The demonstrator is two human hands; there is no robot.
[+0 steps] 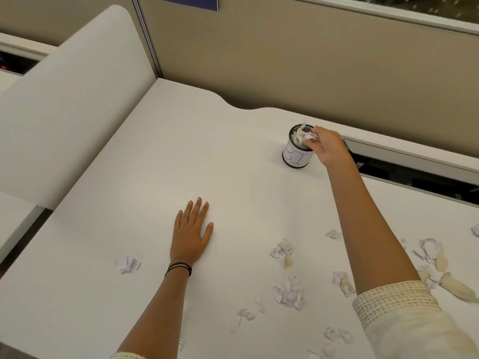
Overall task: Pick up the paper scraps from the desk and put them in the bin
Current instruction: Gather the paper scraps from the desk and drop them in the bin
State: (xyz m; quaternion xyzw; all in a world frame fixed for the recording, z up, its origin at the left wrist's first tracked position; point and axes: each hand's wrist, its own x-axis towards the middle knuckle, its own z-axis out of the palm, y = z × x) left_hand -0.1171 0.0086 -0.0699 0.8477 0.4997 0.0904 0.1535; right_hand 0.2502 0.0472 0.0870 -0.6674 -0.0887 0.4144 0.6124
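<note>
Head view — one bin (296, 158), right hand (328, 146) pinching scrap (309, 137), left hand (190, 234) flat

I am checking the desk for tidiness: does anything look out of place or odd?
The bin looks overfull: crumpled paper sticks up above its rim, where the right hand pinches a scrap. Torn paper scraps lie scattered on the desk, mostly at its near right side.

Bin (288, 161), small dark cylinder: carried a white paper label (295, 157) hand-lettered "BI"; any further letter was covered by the right hand (328, 149). Blue sign (181, 1), at the top edge: white lettering was cut off and illegible. Loose paper scraps (285, 248): bore printed marks too small to read.
</note>
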